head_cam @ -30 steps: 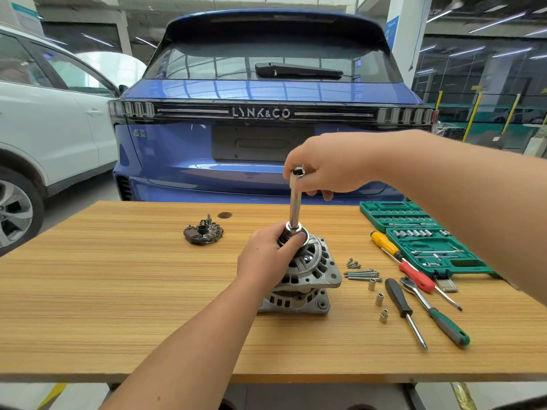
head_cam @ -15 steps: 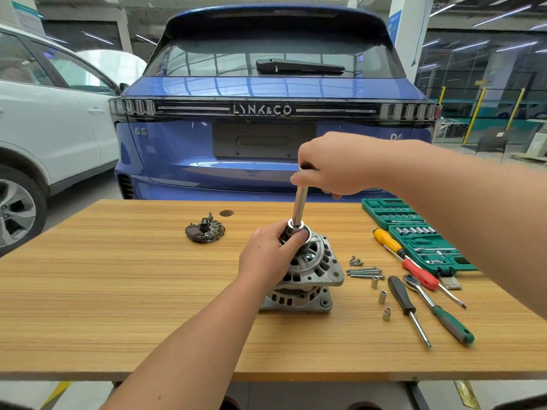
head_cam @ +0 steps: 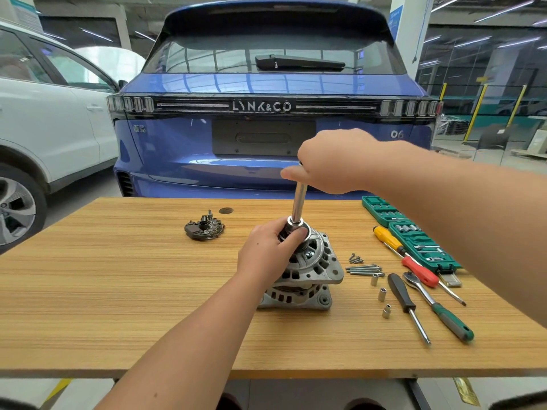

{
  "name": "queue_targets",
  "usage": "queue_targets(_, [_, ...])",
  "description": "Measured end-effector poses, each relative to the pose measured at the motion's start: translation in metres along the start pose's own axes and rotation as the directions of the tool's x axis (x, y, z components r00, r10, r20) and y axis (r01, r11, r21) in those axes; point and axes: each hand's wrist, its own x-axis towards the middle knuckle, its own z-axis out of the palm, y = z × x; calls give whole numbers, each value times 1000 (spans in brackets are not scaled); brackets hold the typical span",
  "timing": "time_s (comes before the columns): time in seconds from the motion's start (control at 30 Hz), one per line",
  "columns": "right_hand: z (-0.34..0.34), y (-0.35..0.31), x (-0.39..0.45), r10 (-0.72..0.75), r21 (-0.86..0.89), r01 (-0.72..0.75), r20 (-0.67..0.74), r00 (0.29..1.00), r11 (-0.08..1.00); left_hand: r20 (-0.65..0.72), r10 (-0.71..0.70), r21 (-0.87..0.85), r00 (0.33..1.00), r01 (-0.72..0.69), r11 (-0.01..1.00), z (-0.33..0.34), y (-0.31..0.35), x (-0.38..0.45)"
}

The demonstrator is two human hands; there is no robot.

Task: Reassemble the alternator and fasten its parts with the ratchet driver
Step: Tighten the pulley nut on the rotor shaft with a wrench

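Right hand [head_cam: 331, 161], fingers curled, grips the top of the near-vertical ratchet driver [head_cam: 298, 202]; left hand [head_cam: 266, 251] grasps the alternator [head_cam: 307, 270] pulley mid-bench.

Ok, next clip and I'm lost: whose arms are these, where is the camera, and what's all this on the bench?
No robot here: a person works bare-handed, filmed by a camera on their own head, looking forward and down. The left hand grips the top of the alternator, which stands on the wooden table. The right hand holds the upper end of a steel extension bar that stands upright on the alternator's top. To the right lie loose bolts, small sockets, screwdrivers, a green-handled ratchet and a green socket case. A dark removed part sits to the left. Cars are parked behind.
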Motion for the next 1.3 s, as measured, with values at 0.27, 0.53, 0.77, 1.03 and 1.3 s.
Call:
queue_targets(0.27, [-9, 14, -13, -226, 335, 209, 13, 974, 919, -20, -15, 15, 1000, 15, 1000, 2, 0, -1])
queue_targets(0.53, [4, 3, -7, 57, 87, -47, -107, 993, 995, -8, -8, 11, 1000, 8, 1000, 0, 1, 0])
queue_targets(0.77, [-9, 14, -15, -191, 332, 177, 10, 981, 926, -9, -14, 6, 1000, 14, 1000, 0, 1, 0])
queue_targets(1.03, [1, -3, -5, 68, 26, -66, -82, 994, 997, -4, -16, 9, 1000, 16, 1000, 0, 0, 0])
queue_targets(1.3, [-2, 13, -14, -185, 321, 178, -11, 983, 930, -12, -5, 18, 1000, 5, 1000, 1, -1, 1])
